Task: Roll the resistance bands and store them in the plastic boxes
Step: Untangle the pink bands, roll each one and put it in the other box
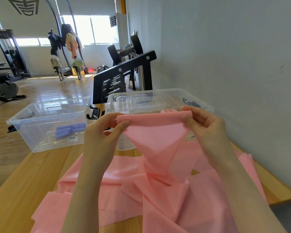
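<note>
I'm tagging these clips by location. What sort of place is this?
Most likely a gym. A dumbbell rack stands just past the wooden table, a weight machine sits across the wood floor, and the person's hands hold a pink resistance band beside clear plastic boxes.

I have one view only, from the camera on the person's head. It looks forward and down over the wooden worktop [32,167], close enough that both forearms run in from the bottom edge and the left hand [106,130] and right hand [203,125] sit near the middle of the picture. The wide lens bends the wall [233,56] on the right. Beyond the worktop's far edge the view carries on into the gym floor [45,88] and the windows [89,29] behind it.
</note>
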